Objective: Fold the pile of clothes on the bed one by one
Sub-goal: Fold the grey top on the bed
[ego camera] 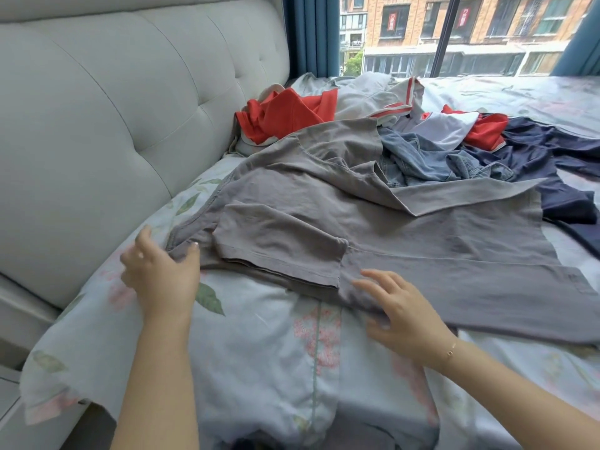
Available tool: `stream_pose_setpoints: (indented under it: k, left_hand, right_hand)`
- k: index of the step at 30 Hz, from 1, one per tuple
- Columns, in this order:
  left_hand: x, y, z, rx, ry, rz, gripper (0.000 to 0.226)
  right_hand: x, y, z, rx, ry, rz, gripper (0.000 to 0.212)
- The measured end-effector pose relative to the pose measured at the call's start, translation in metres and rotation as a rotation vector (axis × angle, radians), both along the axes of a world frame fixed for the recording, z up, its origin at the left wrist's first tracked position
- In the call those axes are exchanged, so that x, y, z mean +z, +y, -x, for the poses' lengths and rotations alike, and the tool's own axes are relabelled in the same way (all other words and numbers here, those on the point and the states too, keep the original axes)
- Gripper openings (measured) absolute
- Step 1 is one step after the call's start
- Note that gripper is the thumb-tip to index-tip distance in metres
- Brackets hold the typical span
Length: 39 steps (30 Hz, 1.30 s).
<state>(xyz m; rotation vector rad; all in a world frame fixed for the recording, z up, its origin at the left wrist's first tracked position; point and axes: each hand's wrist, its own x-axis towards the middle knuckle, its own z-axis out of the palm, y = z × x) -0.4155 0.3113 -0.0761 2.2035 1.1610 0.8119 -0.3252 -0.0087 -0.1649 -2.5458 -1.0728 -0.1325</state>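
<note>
A grey T-shirt (406, 235) lies spread across the bed, one sleeve folded over its body and its far side doubled back. My left hand (162, 274) pinches the shirt's collar edge at the left. My right hand (399, 306) lies on the near edge of the shirt with fingers spread and thumb under the cloth. Behind the shirt sits the pile of clothes (422, 131): a red and white garment (285, 118), a denim piece (422, 157) and a navy garment (552, 164).
The bed is covered by a pale blue floral sheet (276, 345). A padded grey headboard (113, 108) runs along the left. A window (454, 34) with blue curtains stands beyond the far edge of the bed.
</note>
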Motion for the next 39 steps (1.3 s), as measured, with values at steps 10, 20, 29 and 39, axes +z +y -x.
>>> stream_pose_setpoints:
  k: [10, 20, 29, 39]
  left_hand:
    - [-0.006, -0.019, -0.009, -0.094, -0.311, 0.261, 0.016]
    - [0.015, 0.000, 0.046, 0.004, -0.395, 0.147, 0.035]
    - [0.011, -0.048, 0.061, -0.008, 0.166, -0.147, 0.056]
    - [-0.017, -0.196, 0.020, -1.174, 0.259, -0.260, 0.056]
  right_hand:
    - [-0.016, -0.027, 0.007, -0.133, -0.123, 0.069, 0.069]
    - [0.013, -0.049, 0.052, -0.008, -0.230, 0.142, 0.076]
    - [0.011, -0.061, 0.081, 0.033, 0.127, 0.038, 0.042]
    - [0.035, -0.221, 0.005, -0.757, 0.244, -0.126, 0.026]
